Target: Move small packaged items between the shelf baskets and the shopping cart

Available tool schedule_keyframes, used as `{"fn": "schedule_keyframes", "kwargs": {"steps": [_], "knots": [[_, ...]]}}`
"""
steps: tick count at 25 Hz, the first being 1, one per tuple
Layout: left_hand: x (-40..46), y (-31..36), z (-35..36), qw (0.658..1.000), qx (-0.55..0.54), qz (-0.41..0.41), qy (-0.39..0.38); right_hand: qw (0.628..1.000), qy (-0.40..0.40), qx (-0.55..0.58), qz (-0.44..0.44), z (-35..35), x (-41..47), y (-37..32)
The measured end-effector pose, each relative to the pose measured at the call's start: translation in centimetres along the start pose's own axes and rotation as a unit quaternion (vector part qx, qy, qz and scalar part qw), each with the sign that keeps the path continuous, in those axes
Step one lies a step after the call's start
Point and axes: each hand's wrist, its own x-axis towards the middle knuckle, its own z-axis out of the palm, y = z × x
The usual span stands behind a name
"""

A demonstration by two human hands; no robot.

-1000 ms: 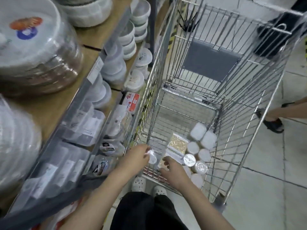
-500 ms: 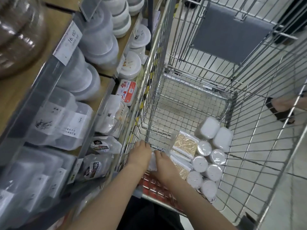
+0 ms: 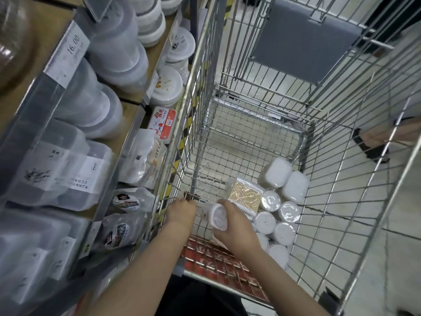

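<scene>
Low in the frame's centre, my right hand (image 3: 237, 226) curls around a small round white tub (image 3: 219, 218) inside the shopping cart (image 3: 341, 201). My left hand (image 3: 181, 213) sits just left of it, fingers bent downward; whether that grip holds anything, I cannot tell.

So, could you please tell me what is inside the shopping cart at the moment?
Inside the shopping cart: round white containers, two rounded white boxes, and a clear pack of toothpicks. The right hand holds another small container, hiding whatever lies beneath it.
</scene>
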Motion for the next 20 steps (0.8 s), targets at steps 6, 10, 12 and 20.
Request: {"fn": "schedule_keyframes", "kwargs": {"steps": [6,10,12,20], "knots": [[-0.7,-0.4,-0.5,0.999,-0.024,0.044,0.015,0.992,0.045,0.113,0.020,-4.0,-2.5,1.0],[-4.1,-0.7,-2.2,0.946,-0.310,0.045,0.079,0.988,0.060,0.143,0.021,-7.5,-5.1,1.2],[-6.8,-0.5,-3.8,0.906,-0.409,0.050,0.092,0.988,0.067,0.139,0.010,-9.2,-6.6,1.0],[-20.3,0.7,-10.3,0.798,-0.562,0.035,0.213,0.982,0.062,0.165,-0.072,-15.6,-14.0,-2.8]]}}
